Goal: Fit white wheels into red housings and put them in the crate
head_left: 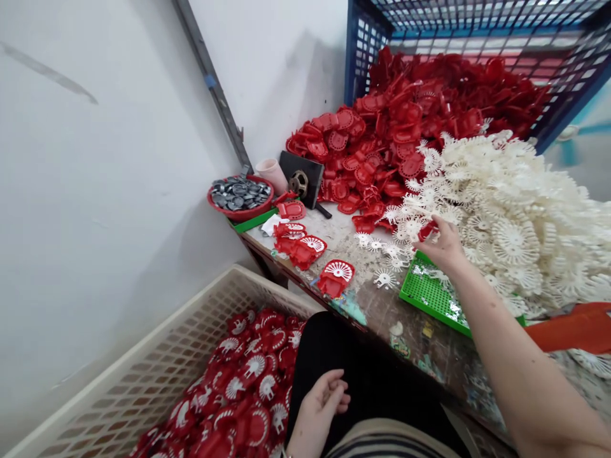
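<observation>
My right hand (446, 245) reaches over a green perforated tray (429, 294) to the edge of a heap of white fan-shaped plastic pieces (515, 235). A small red plastic part (428, 229) shows between its thumb and index finger, partly hidden by the hand. My left hand (322, 407) rests low over my lap, its fingers curled in with nothing visible in them. On the table edge lie red plastic parts with white fans on them, the nearest red part (334, 284) left of the tray. Loose white fans (384, 278) lie between it and the tray.
A red heap (391, 140) spills from a tipped blue crate (356, 63). A red bowl (241, 207) of grey pieces, a pink cup (271, 173) and a black device (310, 178) stand at the back left. Below, a cream crate (143, 362) holds red-and-white parts. Orange material (573, 327) lies right.
</observation>
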Tool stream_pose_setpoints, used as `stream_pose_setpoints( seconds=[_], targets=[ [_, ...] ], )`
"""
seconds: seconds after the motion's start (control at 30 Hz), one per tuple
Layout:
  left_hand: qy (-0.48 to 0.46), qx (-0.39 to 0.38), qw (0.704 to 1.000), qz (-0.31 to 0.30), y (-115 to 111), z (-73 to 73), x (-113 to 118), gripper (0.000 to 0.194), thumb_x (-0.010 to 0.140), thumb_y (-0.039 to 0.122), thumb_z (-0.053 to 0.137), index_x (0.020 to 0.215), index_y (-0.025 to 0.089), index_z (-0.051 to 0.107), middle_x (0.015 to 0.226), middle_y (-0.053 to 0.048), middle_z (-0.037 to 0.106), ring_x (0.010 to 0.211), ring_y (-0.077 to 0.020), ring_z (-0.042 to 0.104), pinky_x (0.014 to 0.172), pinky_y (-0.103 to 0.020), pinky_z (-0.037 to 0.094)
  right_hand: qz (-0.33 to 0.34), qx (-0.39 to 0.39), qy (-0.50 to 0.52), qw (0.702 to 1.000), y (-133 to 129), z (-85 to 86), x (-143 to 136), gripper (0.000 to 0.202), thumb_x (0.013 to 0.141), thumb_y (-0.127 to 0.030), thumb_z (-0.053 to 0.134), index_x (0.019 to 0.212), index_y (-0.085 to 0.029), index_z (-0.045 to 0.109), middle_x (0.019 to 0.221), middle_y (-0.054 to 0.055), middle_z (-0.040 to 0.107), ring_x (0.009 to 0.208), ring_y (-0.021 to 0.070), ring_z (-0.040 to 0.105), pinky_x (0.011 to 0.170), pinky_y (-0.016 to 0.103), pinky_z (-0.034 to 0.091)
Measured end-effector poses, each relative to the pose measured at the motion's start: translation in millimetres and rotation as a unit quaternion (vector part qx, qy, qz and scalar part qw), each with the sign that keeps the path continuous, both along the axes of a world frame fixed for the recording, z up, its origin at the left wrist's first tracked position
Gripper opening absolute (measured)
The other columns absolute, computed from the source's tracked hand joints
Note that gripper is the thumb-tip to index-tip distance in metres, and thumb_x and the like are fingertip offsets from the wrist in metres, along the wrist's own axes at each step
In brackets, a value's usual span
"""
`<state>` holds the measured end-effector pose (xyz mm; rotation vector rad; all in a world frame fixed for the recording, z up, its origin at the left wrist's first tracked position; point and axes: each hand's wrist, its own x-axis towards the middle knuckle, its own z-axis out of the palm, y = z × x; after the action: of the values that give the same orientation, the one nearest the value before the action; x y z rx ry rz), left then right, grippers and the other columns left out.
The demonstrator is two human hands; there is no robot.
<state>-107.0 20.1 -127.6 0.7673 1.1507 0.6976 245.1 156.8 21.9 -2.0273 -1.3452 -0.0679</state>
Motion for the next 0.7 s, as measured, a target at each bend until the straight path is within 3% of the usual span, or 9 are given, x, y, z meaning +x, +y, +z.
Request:
stream_pose_setpoints(
  seconds=[0.13, 0.27, 0.37, 0.47, 0.57, 0.7],
  targets=[
    [0.012, 0.013, 1.0, 0.0, -2.0, 0.8, 2.6, 0.058, 0.052, 0.054, 0.082, 0.094, 0.016, 0.067, 0.08, -0.005, 0.069, 0.07, -0.0191, 0.066, 0.066, -0.034, 0.054, 0.009, 0.023, 0.004, 1.0, -20.0, -5.7, -5.7, 0.075, 0.062, -0.027, 0.073, 0.131, -0.013, 0.048, 0.125, 0.016, 0.048, 0.119, 0.0305, 0.048, 0.104, 0.044, 0.041],
    [0.017, 0.027, 0.999, -0.006, -4.4, 4.0, 2.9, 0.059, 0.052, 0.056, 0.081, 0.093, 0.016, 0.067, 0.079, -0.004, 0.069, 0.069, -0.0185, 0.066, 0.066, -0.033, 0.054, 0.025, 0.061, -0.01, 0.998, -40.0, -12.3, -16.0, 0.07, 0.073, -0.022, 0.062, 0.138, -0.015, 0.038, 0.138, 0.017, 0.036, 0.125, 0.0289, 0.044, 0.09, 0.04, 0.053],
    [0.012, 0.036, 0.999, -0.021, -4.8, 11.7, 4.8, 0.058, 0.054, 0.056, 0.08, 0.094, 0.016, 0.067, 0.081, -0.005, 0.069, 0.069, -0.0181, 0.066, 0.065, -0.033, 0.054, 0.09, 0.064, -0.08, 0.991, -54.1, -22.2, -22.6, 0.061, 0.076, -0.013, 0.051, 0.136, -0.016, 0.042, 0.139, 0.016, 0.038, 0.131, 0.0288, 0.038, 0.102, 0.046, 0.046],
    [-0.002, 0.052, 0.998, -0.044, -2.5, 25.2, 11.9, 0.054, 0.059, 0.054, 0.079, 0.096, 0.017, 0.067, 0.083, -0.005, 0.068, 0.07, -0.0181, 0.065, 0.066, -0.033, 0.054, 0.136, 0.041, -0.106, 0.984, -66.3, -36.1, -29.2, 0.062, 0.07, 0.0, 0.041, 0.13, -0.015, 0.049, 0.139, 0.015, 0.041, 0.134, 0.0257, 0.037, 0.111, 0.046, 0.036],
    [-0.022, 0.074, 0.994, -0.073, 1.8, 39.2, 22.5, 0.051, 0.064, 0.053, 0.076, 0.099, 0.017, 0.067, 0.086, -0.007, 0.069, 0.073, -0.0186, 0.066, 0.067, -0.034, 0.054, 0.161, 0.027, -0.111, 0.98, -75.3, -46.7, -34.6, 0.068, 0.069, 0.004, 0.035, 0.132, -0.016, 0.049, 0.144, 0.013, 0.037, 0.138, 0.0225, 0.033, 0.111, 0.043, 0.036],
    [-0.04, 0.091, 0.99, -0.102, 6.1, 49.3, 34.7, 0.05, 0.068, 0.051, 0.074, 0.102, 0.016, 0.066, 0.09, -0.008, 0.069, 0.074, -0.0186, 0.065, 0.069, -0.033, 0.053, 0.167, 0.018, -0.111, 0.979, -81.8, -48.5, -37.4, 0.073, 0.07, 0.006, 0.032, 0.138, -0.018, 0.044, 0.151, 0.012, 0.029, 0.142, 0.0221, 0.024, 0.11, 0.045, 0.037]
  ],
)
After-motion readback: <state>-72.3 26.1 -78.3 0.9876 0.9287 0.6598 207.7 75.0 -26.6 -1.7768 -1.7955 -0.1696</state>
